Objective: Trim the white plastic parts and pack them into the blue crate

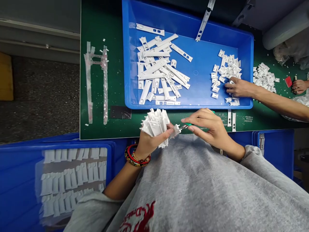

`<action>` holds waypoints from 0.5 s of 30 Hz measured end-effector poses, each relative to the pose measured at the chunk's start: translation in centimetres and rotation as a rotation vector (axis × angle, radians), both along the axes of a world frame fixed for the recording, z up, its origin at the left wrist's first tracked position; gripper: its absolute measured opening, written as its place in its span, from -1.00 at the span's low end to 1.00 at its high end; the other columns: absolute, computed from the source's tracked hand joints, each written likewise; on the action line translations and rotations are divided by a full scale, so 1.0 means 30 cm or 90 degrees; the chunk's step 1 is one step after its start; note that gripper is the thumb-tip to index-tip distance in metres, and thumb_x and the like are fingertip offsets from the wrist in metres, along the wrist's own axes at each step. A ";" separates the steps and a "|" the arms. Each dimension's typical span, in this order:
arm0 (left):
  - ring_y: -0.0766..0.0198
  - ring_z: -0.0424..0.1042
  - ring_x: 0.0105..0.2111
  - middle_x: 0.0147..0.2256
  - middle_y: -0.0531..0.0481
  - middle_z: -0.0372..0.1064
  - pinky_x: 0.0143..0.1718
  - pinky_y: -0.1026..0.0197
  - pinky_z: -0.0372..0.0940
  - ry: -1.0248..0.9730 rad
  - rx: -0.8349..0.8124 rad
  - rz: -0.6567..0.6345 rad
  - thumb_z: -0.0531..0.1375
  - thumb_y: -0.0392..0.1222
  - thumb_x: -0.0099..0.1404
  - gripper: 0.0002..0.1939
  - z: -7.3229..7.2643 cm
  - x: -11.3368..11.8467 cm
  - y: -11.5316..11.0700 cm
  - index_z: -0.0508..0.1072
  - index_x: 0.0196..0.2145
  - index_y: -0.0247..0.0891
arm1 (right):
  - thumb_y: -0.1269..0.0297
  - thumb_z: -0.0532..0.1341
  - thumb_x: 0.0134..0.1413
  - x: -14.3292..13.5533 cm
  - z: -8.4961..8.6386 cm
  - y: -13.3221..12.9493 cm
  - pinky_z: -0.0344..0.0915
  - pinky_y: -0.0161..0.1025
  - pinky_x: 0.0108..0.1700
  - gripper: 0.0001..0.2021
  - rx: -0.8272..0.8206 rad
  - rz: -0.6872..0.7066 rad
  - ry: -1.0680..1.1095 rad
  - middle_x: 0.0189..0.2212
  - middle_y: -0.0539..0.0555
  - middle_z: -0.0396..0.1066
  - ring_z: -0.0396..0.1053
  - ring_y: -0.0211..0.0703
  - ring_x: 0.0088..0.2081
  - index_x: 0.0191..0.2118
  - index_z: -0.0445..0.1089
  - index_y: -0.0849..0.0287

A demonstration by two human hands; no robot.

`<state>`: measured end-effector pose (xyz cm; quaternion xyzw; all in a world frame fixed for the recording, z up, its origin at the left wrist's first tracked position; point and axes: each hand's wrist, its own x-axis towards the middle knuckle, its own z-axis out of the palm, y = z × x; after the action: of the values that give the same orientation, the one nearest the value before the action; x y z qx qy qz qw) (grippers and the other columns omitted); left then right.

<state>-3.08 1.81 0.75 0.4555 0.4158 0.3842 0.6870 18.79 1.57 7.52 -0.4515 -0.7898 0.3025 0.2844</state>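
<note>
Past both hands, a green table (96,132) is lying under a blue tray (202,85), which is holding loose white pieces (154,66). From the head view, the left hand (147,141) is gripping a fat bunch of white parts (156,125) and seems to be pinching one small white part (175,130) on the side near the right hand (211,126). That right hand is holding a green-handled tool (187,124), its metal tip pointing at the small part. If the part is wobbling, the tip could be slipping and poking the left thumb. If the left hand is holding too many, some could be falling. Below the left hand, a red print (146,215) is showing letters, maybe "Dr", but folds are hiding the rest
</note>
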 end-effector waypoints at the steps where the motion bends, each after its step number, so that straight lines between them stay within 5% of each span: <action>1: 0.20 0.46 -0.47 -0.46 -0.01 0.45 -0.47 0.13 0.43 0.000 0.011 -0.002 0.34 0.05 0.20 -0.71 0.007 0.000 0.001 0.47 -0.42 -0.22 | 0.22 0.15 0.36 0.001 0.006 0.000 0.32 -0.14 -0.17 -0.77 -0.009 0.005 0.007 -0.27 -0.02 0.55 0.46 -0.16 -0.22 0.00 0.52 -0.02; 15: 0.24 0.47 -0.52 -0.48 0.04 0.50 -0.44 0.13 0.41 0.156 0.200 0.030 0.30 -0.06 0.24 -0.83 0.096 -0.018 -0.009 0.52 -0.43 -0.17 | 0.27 0.26 0.25 -0.020 0.024 -0.038 0.30 -0.15 -0.19 -0.82 0.221 -0.085 -0.070 -0.29 0.01 0.56 0.46 -0.16 -0.27 -0.05 0.53 -0.03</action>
<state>-3.63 1.54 3.63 0.5908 0.4418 0.4017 0.5426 18.19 0.43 8.24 -0.4632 -0.8125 0.1173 0.3339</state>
